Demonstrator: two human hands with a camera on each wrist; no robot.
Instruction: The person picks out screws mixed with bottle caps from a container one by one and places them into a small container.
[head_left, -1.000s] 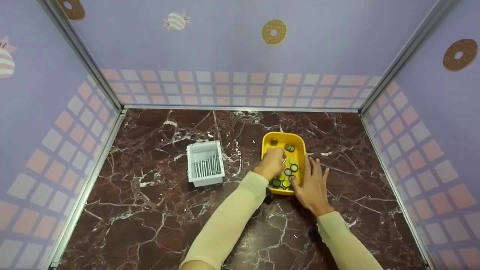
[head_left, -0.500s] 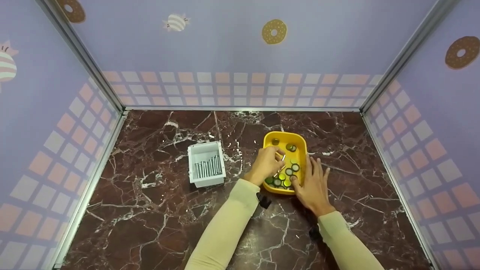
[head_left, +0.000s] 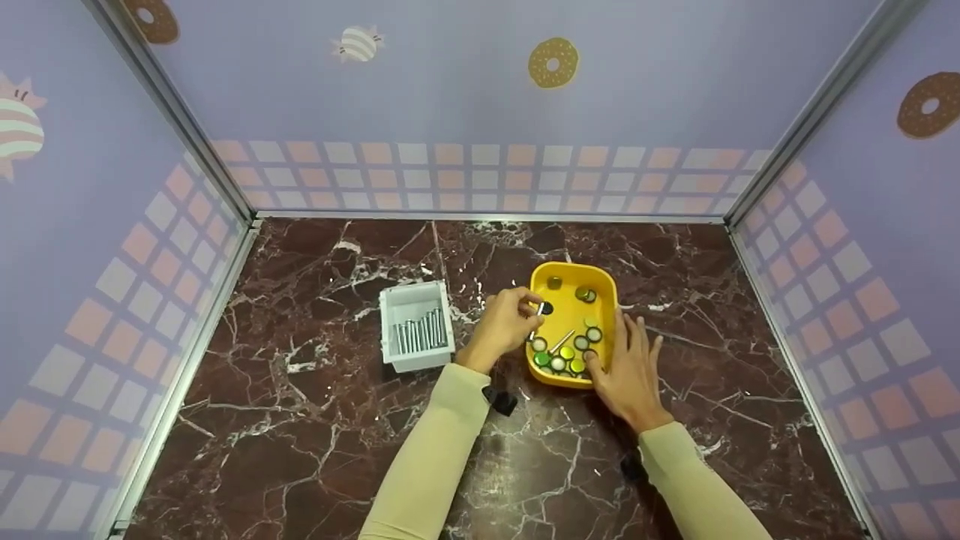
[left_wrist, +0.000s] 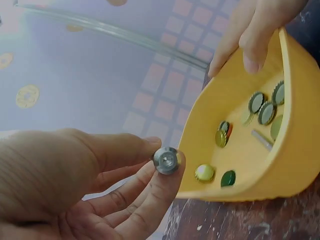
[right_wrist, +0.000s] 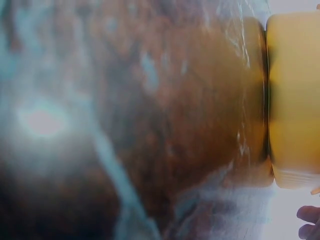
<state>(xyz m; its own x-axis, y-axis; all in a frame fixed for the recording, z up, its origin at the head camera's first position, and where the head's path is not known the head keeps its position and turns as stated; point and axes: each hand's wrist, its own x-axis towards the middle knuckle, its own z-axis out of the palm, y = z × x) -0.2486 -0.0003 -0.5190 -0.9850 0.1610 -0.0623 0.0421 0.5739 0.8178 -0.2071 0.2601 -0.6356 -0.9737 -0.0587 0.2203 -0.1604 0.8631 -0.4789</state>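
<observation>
My left hand [head_left: 496, 326] is at the left side of a yellow bin [head_left: 576, 306], pinching a silver bolt [left_wrist: 166, 160] between thumb and fingers. Its round end faces the camera in the left wrist view. Opposite, my right hand [head_left: 628, 375] holds the bin's right wall, thumb inside the rim and fingers along the outside. Several bottle caps [head_left: 567, 352] lie in the bin, mostly at its near end. Among them rests another bolt [left_wrist: 262, 140]. In the right wrist view I see the bin's outer wall [right_wrist: 295, 100] and a few fingertips [right_wrist: 309, 215].
To the left stands a small white box [head_left: 418, 361] with several silver bolts [head_left: 420, 334] lined up inside. Both containers are on a dark red marbled tabletop [head_left: 300, 427]. Patterned panels [head_left: 480, 90] close off the back and both sides.
My left hand has come out of the yellow bin and moved left with the bolt, uncovering caps and another bolt. My right hand has stayed on the bin.
</observation>
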